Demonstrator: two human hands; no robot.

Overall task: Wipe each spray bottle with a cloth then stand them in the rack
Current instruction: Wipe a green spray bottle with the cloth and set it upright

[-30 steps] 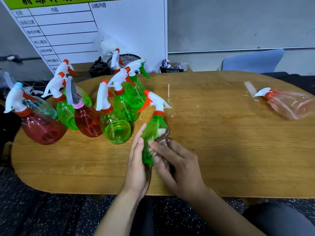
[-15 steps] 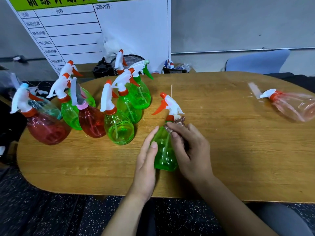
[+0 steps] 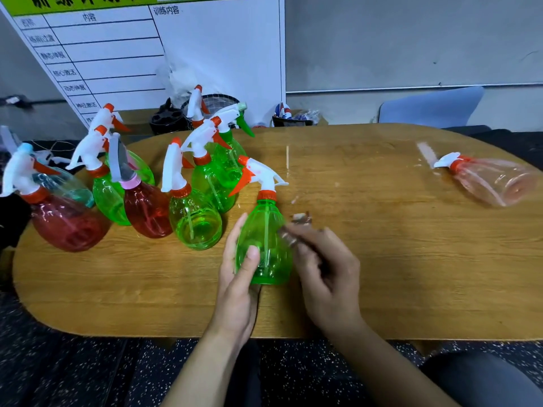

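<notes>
A green spray bottle (image 3: 266, 245) with a white and orange trigger head stands on the wooden table (image 3: 382, 259) near its front edge. My left hand (image 3: 238, 277) grips its left side, thumb across the front. My right hand (image 3: 326, 274) pinches a small crumpled cloth (image 3: 299, 223) against the bottle's right side; the hand is blurred. Several more bottles stand grouped at the left: green ones (image 3: 195, 221) and red ones (image 3: 147, 210). A pale pink bottle (image 3: 493, 183) lies on its side at the far right.
A white board (image 3: 117, 54) with a printed chart leans behind the table. A black mesh basket (image 3: 217, 105) and dark holders (image 3: 167, 117) sit behind the bottle group. A blue chair back (image 3: 432, 107) is beyond the table at right.
The green bottle has gone from tilted in my hands to upright on the table, with its nozzle now pointing left. My right hand has slid down from the neck to the bottle's right side.
</notes>
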